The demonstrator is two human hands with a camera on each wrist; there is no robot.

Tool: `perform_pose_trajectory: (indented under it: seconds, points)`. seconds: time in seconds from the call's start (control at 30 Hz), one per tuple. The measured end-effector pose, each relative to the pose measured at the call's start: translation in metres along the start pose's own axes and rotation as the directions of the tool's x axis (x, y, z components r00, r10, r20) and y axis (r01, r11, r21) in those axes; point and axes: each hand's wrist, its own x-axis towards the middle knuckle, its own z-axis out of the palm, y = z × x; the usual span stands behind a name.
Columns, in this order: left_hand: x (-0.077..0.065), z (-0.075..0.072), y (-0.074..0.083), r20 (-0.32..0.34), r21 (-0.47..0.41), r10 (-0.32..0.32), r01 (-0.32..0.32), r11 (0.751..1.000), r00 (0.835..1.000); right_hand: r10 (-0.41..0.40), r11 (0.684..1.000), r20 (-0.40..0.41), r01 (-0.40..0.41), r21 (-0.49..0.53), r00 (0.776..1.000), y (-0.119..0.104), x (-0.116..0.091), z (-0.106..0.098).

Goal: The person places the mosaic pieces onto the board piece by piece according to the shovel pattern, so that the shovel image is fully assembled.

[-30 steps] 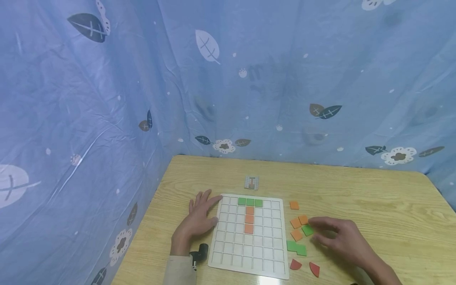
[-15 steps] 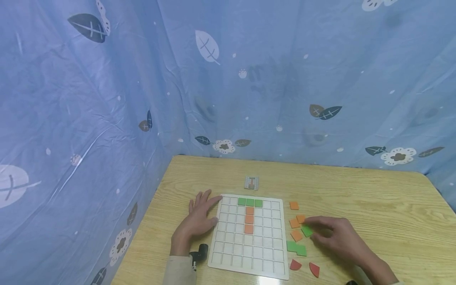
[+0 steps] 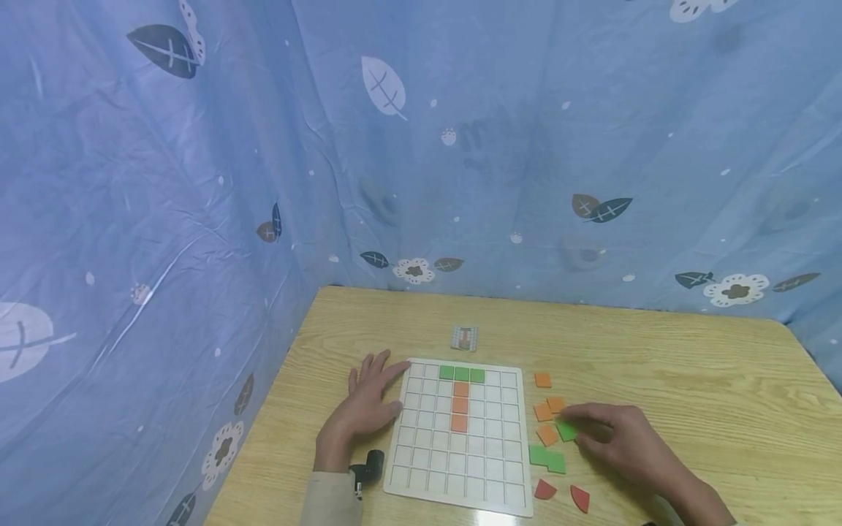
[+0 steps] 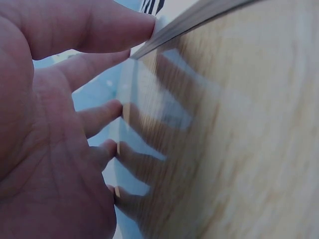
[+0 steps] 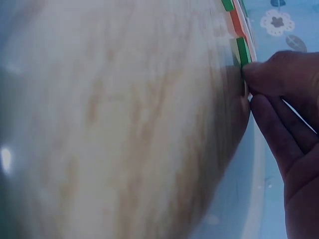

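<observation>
My left hand [image 3: 362,405] rests at the left edge of a white grid board [image 3: 430,478], fingers spread. In the left wrist view its thumb [image 4: 99,25] touches the board's edge, and the other fingertips are down on the wooden surface. On the right, my right hand [image 3: 618,435] pinches a green square tile [image 3: 566,431] between index finger and thumb, low over the table. The right wrist view shows the thumb against the end of the green tile [image 5: 242,52]. Close by lie orange tiles [image 3: 547,436]. The board bears three green tiles [image 3: 463,373] above a column of three orange tiles [image 3: 460,404].
A small picture card [image 3: 464,337] lies behind the board. Right of the board are two more green tiles [image 3: 547,459] and two red quarter-round pieces [image 3: 579,498]. A blue patterned curtain [image 3: 500,183] rises behind the wooden table [image 3: 710,365].
My right hand has moved slightly left and nearer the tiles. The green tile and one orange tile beside it have shifted a little. The left hand stays in place.
</observation>
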Motion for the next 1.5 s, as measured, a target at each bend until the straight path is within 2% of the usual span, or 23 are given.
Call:
perform_pose_trajectory:
  seconds: [0.13,0.27,0.43,0.57,0.8,0.97,1.17,1.37,1.5]
  points:
    - [0.000,0.000,0.000,0.000,-0.001,0.003,-0.003,1.000,1.000,-0.054,0.998,-0.031,0.053,-0.019,0.998,0.000,-0.001,0.001]
    - [0.000,0.000,-0.001,0.000,0.004,0.005,-0.005,1.000,1.000,-0.065,0.997,-0.039,0.063,-0.049,0.997,-0.001,-0.002,0.000]
    - [0.000,0.001,-0.001,-0.001,0.001,0.003,-0.003,1.000,1.000,-0.042,0.997,-0.071,0.038,-0.065,0.997,-0.003,-0.006,-0.001]
    - [0.000,0.000,-0.002,-0.001,0.003,0.004,-0.004,1.000,1.000,-0.013,1.000,-0.112,0.011,-0.025,0.994,-0.010,-0.009,-0.002]
    - [0.000,0.000,-0.001,0.000,-0.007,0.000,0.000,1.000,1.000,0.010,0.997,-0.174,0.003,0.074,0.985,-0.033,-0.015,0.000]
    - [0.000,0.001,-0.001,0.001,-0.007,-0.003,0.003,1.000,1.000,0.035,0.990,-0.160,-0.013,0.139,0.986,-0.054,-0.013,0.005]
    - [0.001,0.001,-0.001,0.000,0.015,-0.003,0.003,1.000,1.000,-0.013,0.979,-0.170,0.047,0.200,0.985,-0.077,-0.005,0.019]
    - [0.001,-0.001,0.000,0.003,0.020,-0.006,0.006,1.000,1.000,0.047,0.972,-0.114,-0.019,0.235,0.992,-0.095,0.001,0.030]
    - [0.001,-0.001,0.000,0.002,0.019,-0.008,0.008,1.000,1.000,0.020,0.971,-0.150,0.016,0.240,0.988,-0.104,0.008,0.037]
